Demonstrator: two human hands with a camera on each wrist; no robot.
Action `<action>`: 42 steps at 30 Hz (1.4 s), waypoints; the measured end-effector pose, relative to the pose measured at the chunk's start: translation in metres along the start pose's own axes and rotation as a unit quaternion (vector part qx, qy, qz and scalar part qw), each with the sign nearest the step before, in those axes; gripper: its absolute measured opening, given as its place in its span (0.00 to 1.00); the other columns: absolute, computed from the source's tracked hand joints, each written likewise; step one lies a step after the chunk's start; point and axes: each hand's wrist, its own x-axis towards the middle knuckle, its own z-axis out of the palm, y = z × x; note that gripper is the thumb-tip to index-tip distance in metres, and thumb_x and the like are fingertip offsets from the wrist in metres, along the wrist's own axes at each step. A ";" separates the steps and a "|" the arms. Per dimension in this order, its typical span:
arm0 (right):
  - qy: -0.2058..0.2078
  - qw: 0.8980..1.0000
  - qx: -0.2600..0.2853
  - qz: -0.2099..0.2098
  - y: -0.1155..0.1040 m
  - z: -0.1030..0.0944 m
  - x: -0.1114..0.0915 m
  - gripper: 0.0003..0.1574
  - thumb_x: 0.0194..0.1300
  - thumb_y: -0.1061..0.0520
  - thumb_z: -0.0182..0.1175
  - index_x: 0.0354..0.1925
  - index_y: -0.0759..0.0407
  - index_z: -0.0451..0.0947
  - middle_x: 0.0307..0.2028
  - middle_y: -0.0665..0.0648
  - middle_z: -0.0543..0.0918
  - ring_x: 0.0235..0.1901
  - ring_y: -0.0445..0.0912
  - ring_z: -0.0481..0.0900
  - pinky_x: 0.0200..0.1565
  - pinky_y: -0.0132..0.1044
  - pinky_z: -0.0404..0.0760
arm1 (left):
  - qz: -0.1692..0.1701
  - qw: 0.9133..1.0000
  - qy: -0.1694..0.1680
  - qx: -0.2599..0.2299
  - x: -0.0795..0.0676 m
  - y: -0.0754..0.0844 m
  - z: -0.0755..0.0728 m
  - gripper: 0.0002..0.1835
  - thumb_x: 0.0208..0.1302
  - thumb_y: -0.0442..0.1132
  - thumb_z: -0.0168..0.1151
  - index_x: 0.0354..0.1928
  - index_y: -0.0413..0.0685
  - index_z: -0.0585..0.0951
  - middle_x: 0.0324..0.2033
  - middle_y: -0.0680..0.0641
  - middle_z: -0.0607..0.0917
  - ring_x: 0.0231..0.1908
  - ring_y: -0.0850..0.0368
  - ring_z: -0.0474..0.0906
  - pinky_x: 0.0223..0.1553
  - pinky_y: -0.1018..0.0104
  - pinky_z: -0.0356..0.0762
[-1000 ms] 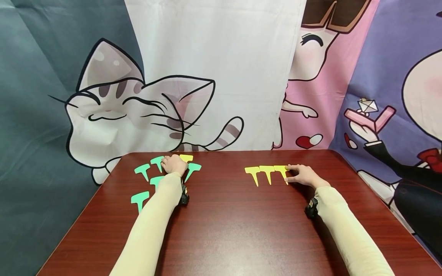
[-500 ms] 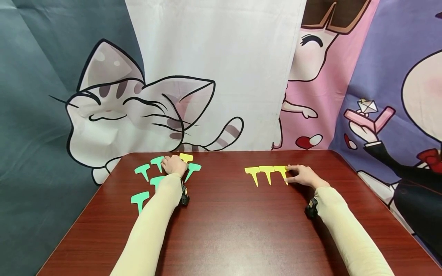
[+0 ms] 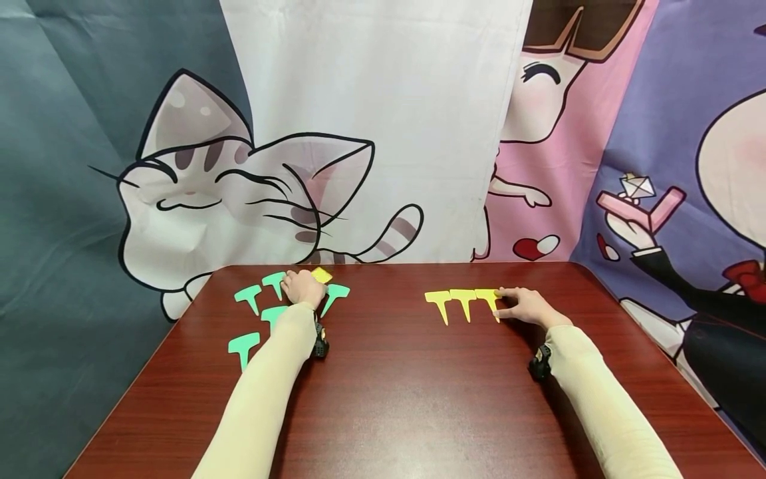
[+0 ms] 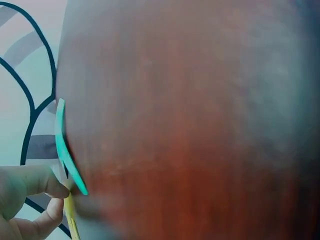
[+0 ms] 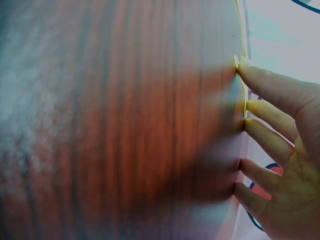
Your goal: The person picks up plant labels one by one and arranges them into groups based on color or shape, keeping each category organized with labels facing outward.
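My left hand (image 3: 303, 287) is at the far left of the table and pinches a yellow T-shaped plant label (image 3: 322, 275) between thumb and fingers. In the left wrist view this label (image 4: 70, 212) is seen nearly edge-on. Several green plant labels (image 3: 335, 292) lie around that hand, and the forearm partly covers one. Toward the right, three yellow plant labels (image 3: 463, 296) form a row, their heads side by side. My right hand (image 3: 526, 304) rests at the rightmost yellow label (image 3: 487, 295), fingers spread. Its thumb is by the stem tip and a finger touches the head.
The brown wooden table (image 3: 395, 386) ends at a back edge close behind the labels. A cartoon-printed curtain (image 3: 383, 100) hangs behind it. One green label (image 3: 243, 344) lies nearest the left forearm. Both wrists carry small black cameras (image 3: 540, 362).
The yellow label in my left hand has turned so that its head tilts down to the right. My right hand and the yellow row stay where they were.
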 end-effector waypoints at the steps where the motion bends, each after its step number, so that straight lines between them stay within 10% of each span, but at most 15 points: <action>1: 0.001 1.000 0.001 -0.001 0.000 0.000 0.000 0.45 0.54 0.40 0.67 0.63 0.62 0.70 0.62 0.73 0.69 0.63 0.72 0.60 0.61 0.66 0.60 | 0.002 1.000 0.000 -0.002 0.000 0.000 0.000 0.26 0.59 0.43 0.63 0.53 0.29 0.75 0.69 0.26 0.54 0.70 0.31 0.44 0.71 0.44 0.40; 16: -0.012 1.000 0.003 0.012 0.000 -0.002 0.000 0.46 0.55 0.38 0.66 0.64 0.62 0.68 0.63 0.74 0.66 0.64 0.72 0.58 0.61 0.67 0.59 | -0.005 1.000 0.013 -0.001 0.012 -0.011 -0.009 0.22 0.58 0.41 0.61 0.51 0.31 0.78 0.68 0.28 0.56 0.71 0.32 0.41 0.71 0.42 0.41; 28: 0.000 1.000 -0.005 0.001 0.001 -0.002 0.001 0.45 0.54 0.40 0.67 0.63 0.62 0.70 0.62 0.73 0.68 0.63 0.71 0.61 0.61 0.66 0.60 | -0.015 0.999 0.030 -0.021 0.017 -0.020 -0.037 0.15 0.56 0.38 0.56 0.41 0.33 0.77 0.54 0.30 0.71 0.61 0.31 0.57 0.69 0.42 0.47; 42: -0.005 1.000 0.002 0.002 0.002 -0.002 0.001 0.46 0.54 0.39 0.66 0.63 0.62 0.69 0.63 0.73 0.68 0.63 0.72 0.59 0.61 0.67 0.59 | -0.029 0.997 -0.049 0.056 0.012 -0.031 -0.042 0.34 0.52 0.40 0.67 0.59 0.30 0.70 0.66 0.21 0.54 0.69 0.25 0.39 0.69 0.38 0.37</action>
